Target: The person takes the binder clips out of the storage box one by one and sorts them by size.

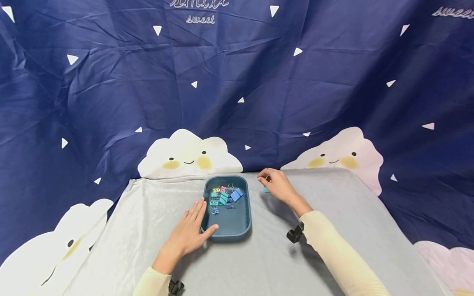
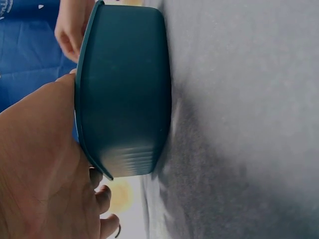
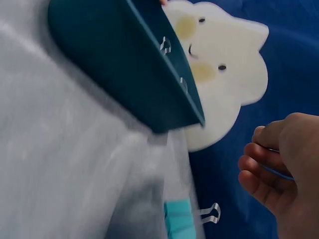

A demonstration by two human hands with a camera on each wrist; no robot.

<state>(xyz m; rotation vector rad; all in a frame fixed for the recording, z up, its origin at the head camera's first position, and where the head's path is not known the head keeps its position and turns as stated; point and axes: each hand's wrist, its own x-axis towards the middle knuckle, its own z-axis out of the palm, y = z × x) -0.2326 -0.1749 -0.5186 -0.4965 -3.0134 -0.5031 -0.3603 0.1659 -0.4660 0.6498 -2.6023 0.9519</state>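
My left hand [image 1: 189,230] rests against the near left corner of a dark teal tray [image 1: 231,237], fingers along its left rim and thumb over the near rim. In the left wrist view that hand [image 2: 45,159] lies at the tray's rim [image 2: 79,99]. To the right of the tray, a turquoise binder clip [image 3: 180,219] is on the cloth, silver handles pointing away. Over it my right hand [image 1: 277,185] hovers with loosely bent fingers; in the right wrist view the hand [image 3: 284,169] is apart from the clip and nothing shows in it.
Several binder clips [image 1: 224,199] in teal, blue, yellow and pink lie in the tray's far half. A grey cloth [image 1: 318,193] covers the table. Behind its back edge hangs a navy curtain [image 1: 222,111] with clouds and white triangles.
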